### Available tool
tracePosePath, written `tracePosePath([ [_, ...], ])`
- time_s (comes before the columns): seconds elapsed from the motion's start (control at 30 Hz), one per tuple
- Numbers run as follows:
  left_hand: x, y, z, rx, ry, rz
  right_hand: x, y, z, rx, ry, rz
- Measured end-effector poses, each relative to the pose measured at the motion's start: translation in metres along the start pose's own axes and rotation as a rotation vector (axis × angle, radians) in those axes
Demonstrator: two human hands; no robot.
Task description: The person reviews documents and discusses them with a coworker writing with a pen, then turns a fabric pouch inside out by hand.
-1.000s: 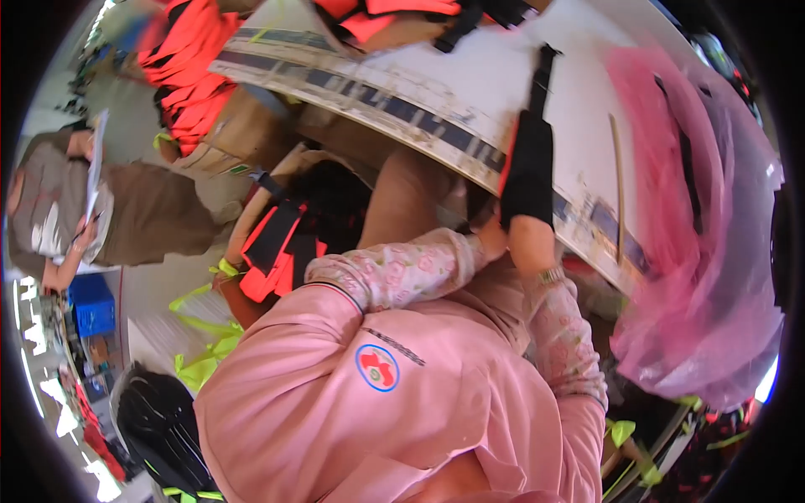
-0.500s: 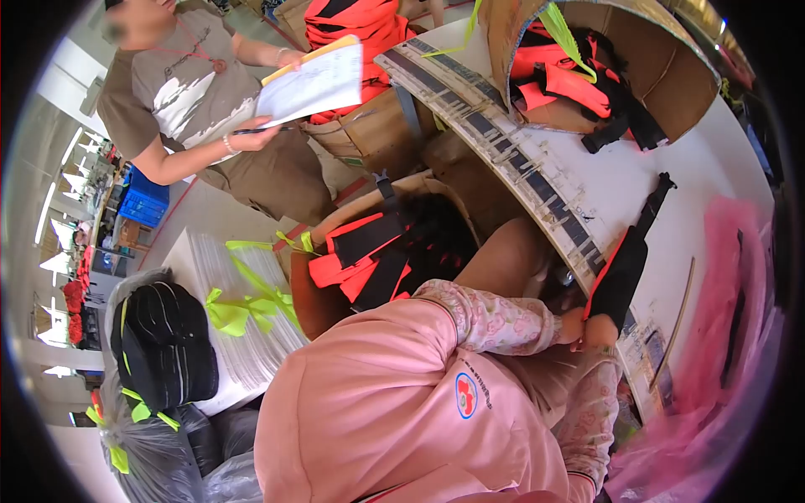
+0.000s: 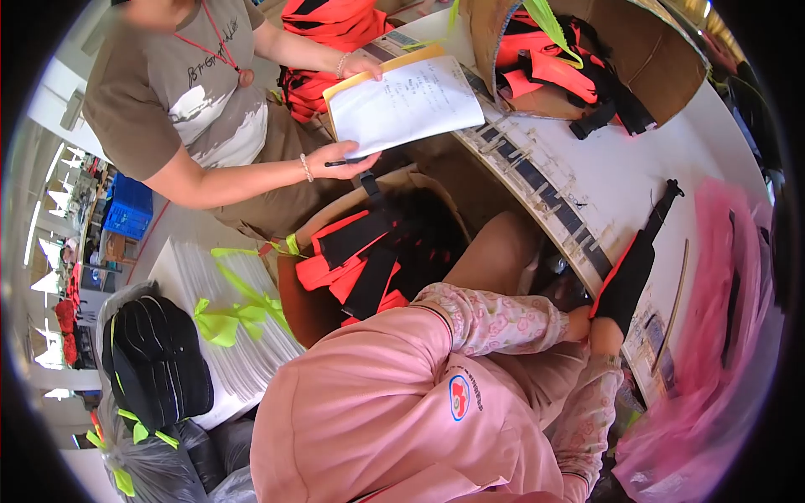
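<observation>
A black fabric strap piece (image 3: 627, 281) with a bright orange-red edge lies across the white table's edge, its narrow webbing end pointing away over the tabletop. My right hand (image 3: 605, 337) is closed around the near end of the piece. Just beside it, my left hand (image 3: 578, 324) is also closed at that end, against the orange-red edge; its fingertips are partly hidden. Both wrists are covered by flowered sleeves. Next to my leg, a cardboard box (image 3: 312, 295) holds several black and orange-red strap pieces (image 3: 348, 261).
On the white table (image 3: 553, 159) a tipped cardboard carton (image 3: 671, 63) holds more strap pieces. Pink plastic (image 3: 713, 335) hangs over the right side. A person (image 3: 210, 109) stands opposite with a paper pad (image 3: 407, 105). Stacked white sheets (image 3: 243, 327) and a black bundle (image 3: 159, 360) are at left.
The other person has leaned closer, bringing the paper pad rightward and down over the box. My hands keep their hold on the strap piece with barely any movement. The view has shifted slightly.
</observation>
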State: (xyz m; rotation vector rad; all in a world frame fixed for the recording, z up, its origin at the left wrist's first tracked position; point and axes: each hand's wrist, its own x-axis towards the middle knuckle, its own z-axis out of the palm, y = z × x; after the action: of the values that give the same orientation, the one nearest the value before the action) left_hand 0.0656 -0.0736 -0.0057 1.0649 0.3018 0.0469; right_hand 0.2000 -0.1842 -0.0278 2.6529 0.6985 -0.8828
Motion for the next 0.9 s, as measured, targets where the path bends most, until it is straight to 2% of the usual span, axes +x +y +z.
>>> tracePosePath([
  [0.07,0.005,-0.011,-0.003,-0.053,0.026,-0.027,0.006,0.005,0.008,-0.002,0.028,-0.022],
  [0.17,0.000,-0.008,-0.014,-0.055,-0.092,-0.019,-0.007,-0.005,0.015,-0.006,0.149,-0.137],
  [0.23,-0.005,-0.006,-0.017,-0.053,-0.125,0.039,-0.028,-0.012,0.018,0.042,0.305,-0.255],
  [0.47,-0.007,-0.002,-0.018,-0.037,-0.136,0.044,-0.040,-0.028,0.014,0.437,0.177,-0.076],
  [0.57,-0.002,-0.013,-0.019,-0.051,-0.123,0.091,-0.040,-0.030,0.014,0.508,0.141,-0.046],
  [0.9,-0.010,0.003,-0.019,-0.079,-0.142,0.066,-0.040,-0.030,0.015,0.683,0.011,0.023],
])
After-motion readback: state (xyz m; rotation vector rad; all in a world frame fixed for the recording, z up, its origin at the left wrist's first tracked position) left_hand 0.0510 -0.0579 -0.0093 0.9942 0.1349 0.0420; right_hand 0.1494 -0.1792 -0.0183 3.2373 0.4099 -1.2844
